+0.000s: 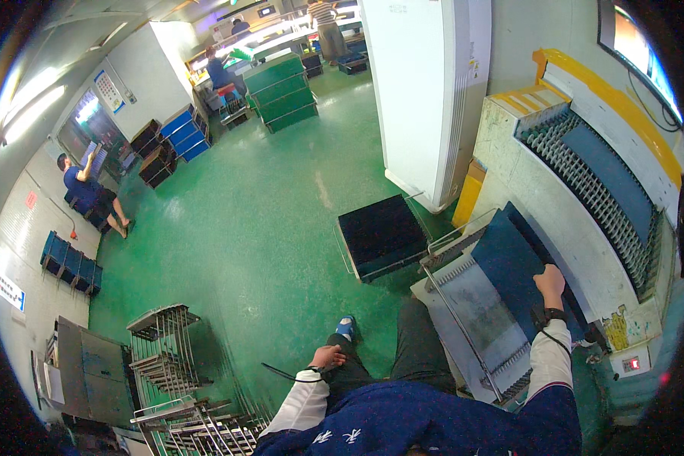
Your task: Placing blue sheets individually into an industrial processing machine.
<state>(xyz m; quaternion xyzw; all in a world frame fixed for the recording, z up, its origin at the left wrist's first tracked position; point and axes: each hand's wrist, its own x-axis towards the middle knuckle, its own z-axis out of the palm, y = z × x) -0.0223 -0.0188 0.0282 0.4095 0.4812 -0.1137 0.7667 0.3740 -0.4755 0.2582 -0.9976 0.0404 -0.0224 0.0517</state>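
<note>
My right hand (551,287) is on the right, closed at the edge of a dark blue flat panel (501,266). The panel stands tilted in a metal rack with toothed rails (475,357), beside a pale grey sheet (475,311). Behind it shows a second dark panel (536,239), partly covered. Over my left thigh rests my left hand (328,357), holding nothing, its fingers loosely stretched. A black cord hangs from each wrist.
A conveyor machine (577,205) with rollers, carrying a blue panel (615,178), stands at right. A black crate (382,235) sits on the green floor ahead. Wire racks (167,357) stand at lower left. Farther off are green crates (281,91) and several people, one seated at left (91,186).
</note>
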